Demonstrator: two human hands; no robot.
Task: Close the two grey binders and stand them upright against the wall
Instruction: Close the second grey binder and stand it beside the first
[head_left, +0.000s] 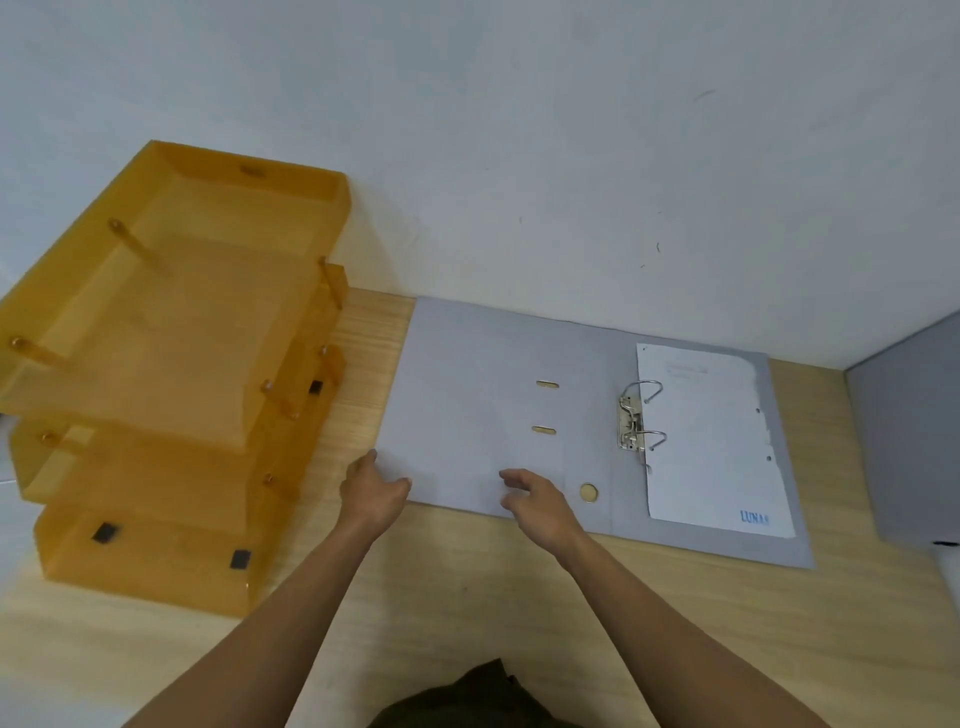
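Open grey binder (467, 395), under the fingers of both hands: matt grey board, smooth, with brass-coloured slot rims and a brass-coloured ring eyelet (588, 492) just right of the right hand (540, 506). Lever-arch mechanism (635, 422), further right of that hand: bright, glossy metal. Sheet (717, 441) beyond the mechanism: white matt paper with a ragged right edge. Desk (467, 597) beneath both forearms: pale wood-grain surface, low sheen. Stacked trays (171, 332), left of the left hand (371, 493): translucent amber plastic, smooth, slightly glossy. Second binder (909, 441), far right of the right hand: matt grey board. Wall (519, 156) beyond the hands: matt, faintly scuffed paint.
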